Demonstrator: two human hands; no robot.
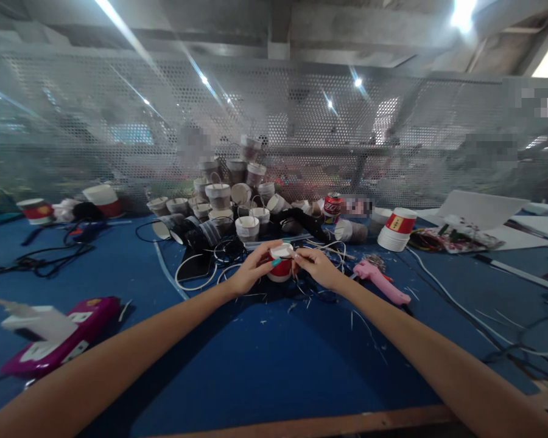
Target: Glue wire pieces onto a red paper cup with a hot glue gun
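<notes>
A red and white paper cup [281, 272] stands in the middle of the table between my two hands. My left hand [254, 271] grips its left side and rim, with the thumb, which has a teal nail, against the front. The fingertips of my right hand [315, 266] are pinched at the right edge of the rim, where a small pale strip seems to lie; its kind is too small to tell. Just right of my right hand rests a pink glue gun [381, 283]. White cords lie around the cup on both sides.
Behind the cup rises a pile of cord-handled cups [218, 196]. Also there are a soda can [333, 208], stacked red and white cups [397, 229], a dark phone [195, 266] and a purple power strip [66, 334]. Scraps litter the blue tabletop [256, 371]. A perforated screen [274, 121] stands behind.
</notes>
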